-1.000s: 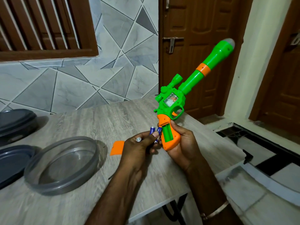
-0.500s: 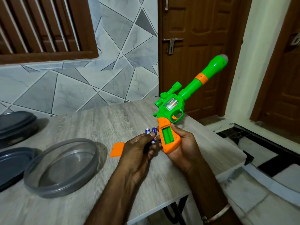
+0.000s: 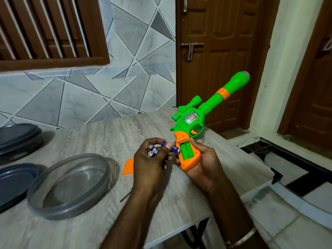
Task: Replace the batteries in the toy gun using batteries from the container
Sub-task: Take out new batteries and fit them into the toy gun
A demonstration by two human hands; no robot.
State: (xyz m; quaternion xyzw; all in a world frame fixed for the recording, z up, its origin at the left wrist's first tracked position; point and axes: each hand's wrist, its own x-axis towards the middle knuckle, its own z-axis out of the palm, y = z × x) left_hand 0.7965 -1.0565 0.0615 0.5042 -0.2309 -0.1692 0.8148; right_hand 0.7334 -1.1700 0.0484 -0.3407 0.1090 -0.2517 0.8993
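Nearest the camera, two bare forearms reach up over the wood-grain table [image 3: 100,141], and the right wrist wears a thin metal bangle [image 3: 241,238]. The left hand [image 3: 150,164] is curled round batteries. Its thumb and forefinger pinch a blue battery [image 3: 173,149], whose tip lies just beside the edge of the gun's grip. The spare batteries [image 3: 152,150] are tucked against its other fingers with their silver ends facing the camera. The right hand [image 3: 203,166] wraps the orange grip of the toy gun [image 3: 190,123] from below and from the right, holding it above the table's right part. The open battery compartment [image 3: 186,149] faces the camera, and its green slots show. An orange compartment cover [image 3: 128,167] lies flat on the table just left of the left hand. Further left sits a round, clear-walled container [image 3: 69,186], and two dark lids [image 3: 13,178] lie beside it at the table's left edge. The gun's green barrel, with an orange band, tilts up and to the right, ending in front of a brown panelled door [image 3: 212,51]. Behind the table stands a grey tiled wall [image 3: 125,72] under a brown louvred window [image 3: 46,29].
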